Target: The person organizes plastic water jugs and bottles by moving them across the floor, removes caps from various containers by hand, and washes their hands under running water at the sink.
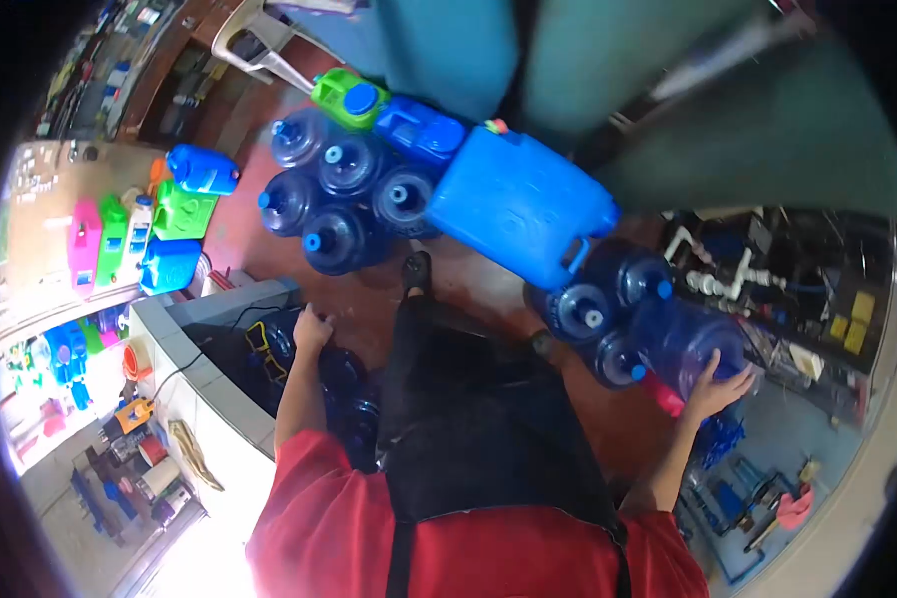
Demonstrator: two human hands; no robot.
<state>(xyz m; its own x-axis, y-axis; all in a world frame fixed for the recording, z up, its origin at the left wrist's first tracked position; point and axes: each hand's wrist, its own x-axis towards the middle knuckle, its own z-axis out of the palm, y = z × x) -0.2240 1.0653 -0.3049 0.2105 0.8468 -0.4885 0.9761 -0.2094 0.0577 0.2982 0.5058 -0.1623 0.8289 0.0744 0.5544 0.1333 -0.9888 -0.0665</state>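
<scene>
Several coloured jugs (pixel 182 209) are grouped between nine and ten o'clock, near the outer edge of the view. At nine o'clock, a tiled counter (pixel 167 334) is seen, with a dark cable (pixel 181 373) draped across it. Closer to the middle, also near nine o'clock, the left hand (pixel 312 327) is held with its fingers loosely curled; whether anything is pinched in it cannot be told. Just below it, toward eight o'clock, dark blue bottles (pixel 343 375) are partly hidden by shadow. Between ten and eleven o'clock, five capped water bottles (pixel 347 164) are stood upright on the red floor (pixel 374 301). A large blue container (pixel 518 204) is placed near one o'clock. At three o'clock, more capped bottles (pixel 580 307) are crowded together. Beside them, between three and four o'clock, a clear blue bottle (pixel 683 339) is tilted over. Its end is touched by the right hand (pixel 720 389), whose fingers are spread; whether it is firmly gripped cannot be told. Farther right, just above three o'clock, white pipe fittings (pixel 730 279) are displayed.
</scene>
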